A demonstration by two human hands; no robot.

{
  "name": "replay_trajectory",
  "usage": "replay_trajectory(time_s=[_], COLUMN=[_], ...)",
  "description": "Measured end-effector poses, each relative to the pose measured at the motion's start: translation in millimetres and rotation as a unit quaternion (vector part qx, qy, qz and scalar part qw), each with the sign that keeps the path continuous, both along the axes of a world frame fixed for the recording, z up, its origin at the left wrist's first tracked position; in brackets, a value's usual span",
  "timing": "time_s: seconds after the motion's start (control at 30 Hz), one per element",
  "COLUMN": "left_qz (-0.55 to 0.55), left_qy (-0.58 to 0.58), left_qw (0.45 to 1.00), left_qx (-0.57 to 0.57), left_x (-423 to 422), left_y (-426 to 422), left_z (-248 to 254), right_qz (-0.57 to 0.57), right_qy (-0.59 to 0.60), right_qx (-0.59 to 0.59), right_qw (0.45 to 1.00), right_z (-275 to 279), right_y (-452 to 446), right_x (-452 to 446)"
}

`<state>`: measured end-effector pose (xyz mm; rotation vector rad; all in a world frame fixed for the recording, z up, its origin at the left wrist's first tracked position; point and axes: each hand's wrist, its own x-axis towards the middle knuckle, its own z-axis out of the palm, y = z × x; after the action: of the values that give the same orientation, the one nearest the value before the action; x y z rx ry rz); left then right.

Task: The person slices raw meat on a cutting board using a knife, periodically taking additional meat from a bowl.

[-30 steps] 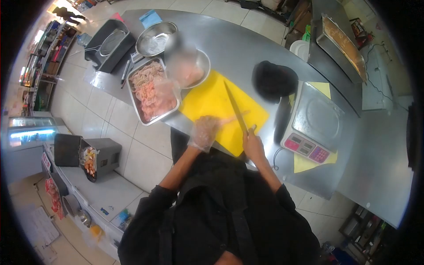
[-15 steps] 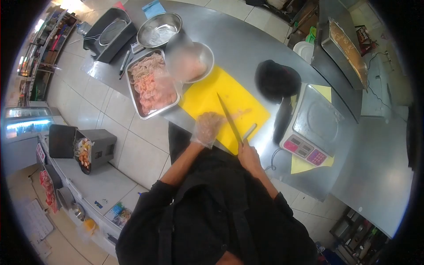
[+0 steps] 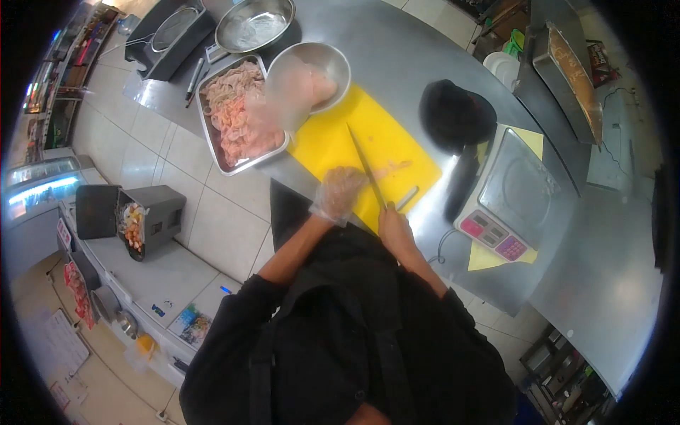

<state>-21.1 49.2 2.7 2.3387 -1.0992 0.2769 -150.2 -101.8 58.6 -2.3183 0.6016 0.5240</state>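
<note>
On the yellow cutting board (image 3: pixel 333 138), my left hand (image 3: pixel 343 190), in a clear plastic glove, has its fingers curled together beside the knife blade; what they press on is hidden. My bare right hand (image 3: pixel 397 230) is wrapped round the handle of a knife (image 3: pixel 365 161), whose blade points away from me over the board. A thin strip of pale meat (image 3: pixel 393 168) lies right of the blade. Near my right hand rests a light-coloured handle-like object (image 3: pixel 407 197). Beyond the board's left end stand a metal tray of sliced raw meat (image 3: pixel 237 127) and a bowl with meat (image 3: pixel 322 86).
An empty-looking steel bowl (image 3: pixel 255 27), a grey bin with a strainer (image 3: pixel 159 49) and a marker (image 3: pixel 195 79) are at the far left. To the right are a black cap-like item (image 3: pixel 457 115) and a scale (image 3: pixel 517 191). A waste bin (image 3: pixel 164 219) stands lower left.
The view has shifted slightly. Against the board, the knife and my right hand have moved left, uncovering the light-coloured object. My left hand remains beside the blade.
</note>
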Motion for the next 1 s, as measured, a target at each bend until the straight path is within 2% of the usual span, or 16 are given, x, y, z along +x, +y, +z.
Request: replay_trajectory(time_s=[0.1,0.17,0.43,0.6,0.67,0.87,1.0], left_qz=[-0.002,-0.027,0.002,0.001,0.025,0.055,0.074], left_qy=[-0.039,0.011,0.036,0.023,0.128,0.172,0.151], left_qw=[0.999,0.999,0.999,1.000,0.991,0.983,0.986], left_qx=[0.030,0.041,-0.001,0.009,-0.009,-0.003,-0.011], left_x=[1,1,-7,-5,-6,-3,-4], left_y=[1,7,28,32,30,28,27], left_z=[0,2,29,44,56,44,37], right_qz=[-0.003,-0.004,-0.037,-0.012,0.008,0.050,0.053], right_qy=[-0.020,-0.014,-0.054,-0.055,-0.054,-0.038,-0.015], right_qx=[-0.020,-0.024,-0.031,-0.023,-0.023,-0.022,-0.032], right_qw=[1.000,1.000,0.997,0.998,0.998,0.998,0.998], right_z=[-6,-7,7,30,33,25,31], right_y=[4,3,2,2,4,4,4], right_x=[21,28,31,13,6,-5,-7])
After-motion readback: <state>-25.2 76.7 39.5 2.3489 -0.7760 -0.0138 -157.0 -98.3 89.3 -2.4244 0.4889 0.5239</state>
